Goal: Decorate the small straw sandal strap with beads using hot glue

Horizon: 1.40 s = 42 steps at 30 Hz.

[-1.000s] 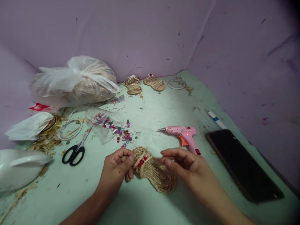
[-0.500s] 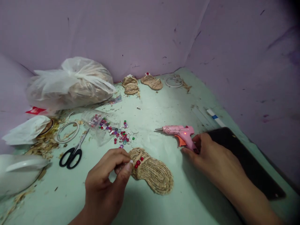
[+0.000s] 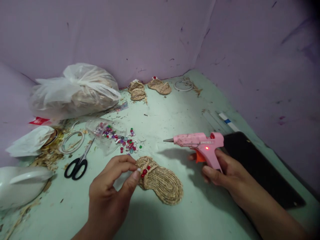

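Observation:
My right hand (image 3: 222, 170) is wrapped round the handle of a pink hot glue gun (image 3: 197, 141), raised off the table. Its metal nozzle points left and a red light glows on its side. Thumb and forefinger of my left hand (image 3: 113, 188) pinch a small white bead (image 3: 139, 170) at the left side of a woven straw slipper (image 3: 163, 185). The slipper lies flat on the table, its sole toward the lower right. Red beads (image 3: 144, 172) sit in a row on its strap, just right of my left fingertips.
Loose beads (image 3: 130, 145) spill from a clear plastic container (image 3: 93, 125). Black-handled scissors (image 3: 76, 166) lie left, near a white ring (image 3: 72, 141). Two small straw slippers (image 3: 160, 86) and a stuffed plastic bag (image 3: 77, 91) stand behind. A black flat slab (image 3: 260, 170) lies under my right forearm.
My right hand has closed round the glue gun's handle and lifted it off the table toward me. My left hand still pinches the bead beside the slipper.

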### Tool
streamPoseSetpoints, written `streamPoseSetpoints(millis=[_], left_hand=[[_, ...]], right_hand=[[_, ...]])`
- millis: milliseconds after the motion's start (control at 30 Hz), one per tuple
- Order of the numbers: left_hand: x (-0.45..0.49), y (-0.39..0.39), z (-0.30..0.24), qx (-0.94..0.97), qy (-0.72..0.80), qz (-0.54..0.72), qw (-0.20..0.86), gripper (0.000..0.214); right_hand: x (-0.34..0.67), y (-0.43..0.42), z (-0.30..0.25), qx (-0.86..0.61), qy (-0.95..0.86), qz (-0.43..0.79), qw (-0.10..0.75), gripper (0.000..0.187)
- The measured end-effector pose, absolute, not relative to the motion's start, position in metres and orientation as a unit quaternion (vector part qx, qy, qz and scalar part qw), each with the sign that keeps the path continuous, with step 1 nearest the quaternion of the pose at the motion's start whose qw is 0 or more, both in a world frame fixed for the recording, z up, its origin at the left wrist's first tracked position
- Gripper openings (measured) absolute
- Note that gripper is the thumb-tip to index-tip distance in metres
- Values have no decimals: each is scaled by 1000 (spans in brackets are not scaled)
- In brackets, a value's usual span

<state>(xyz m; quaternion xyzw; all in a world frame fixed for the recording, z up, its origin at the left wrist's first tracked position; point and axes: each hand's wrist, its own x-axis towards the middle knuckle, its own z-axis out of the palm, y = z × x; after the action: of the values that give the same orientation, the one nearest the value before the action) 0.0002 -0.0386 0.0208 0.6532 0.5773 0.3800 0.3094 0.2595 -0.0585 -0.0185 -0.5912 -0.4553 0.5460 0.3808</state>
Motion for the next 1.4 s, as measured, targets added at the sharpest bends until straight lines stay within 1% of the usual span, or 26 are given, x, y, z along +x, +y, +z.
streamPoseSetpoints(millis=[200, 367, 467, 567, 733, 833, 1000, 1100, 1400], left_hand=[[-2, -36, 19, 594, 599, 378, 383, 6], [-4, -32, 17, 524, 589, 394, 472, 12], [-4, -29, 16, 505, 578, 400, 501, 13], [-5, -29, 16, 500, 576, 403, 507, 15], [-10, -28, 11, 465, 598, 404, 514, 11], [-10, -27, 5, 429, 620, 388, 531, 15], [-2, -29, 1, 406, 625, 366, 557, 18], [1, -30, 1, 409, 627, 361, 556, 17], [0, -32, 1, 423, 619, 351, 561, 17]], right_hand=[[253, -76, -15, -520, -405, 615, 433, 40], [236, -80, -13, -515, -429, 606, 428, 40], [228, -81, -12, -535, -444, 584, 420, 41], [227, -80, -12, -550, -450, 564, 421, 37], [242, -86, -19, -583, -449, 534, 416, 38], [253, -92, -26, -602, -459, 518, 397, 33], [252, -98, -32, -594, -496, 511, 375, 24], [246, -99, -30, -612, -474, 508, 379, 25], [241, -100, -31, -621, -502, 496, 342, 31]])
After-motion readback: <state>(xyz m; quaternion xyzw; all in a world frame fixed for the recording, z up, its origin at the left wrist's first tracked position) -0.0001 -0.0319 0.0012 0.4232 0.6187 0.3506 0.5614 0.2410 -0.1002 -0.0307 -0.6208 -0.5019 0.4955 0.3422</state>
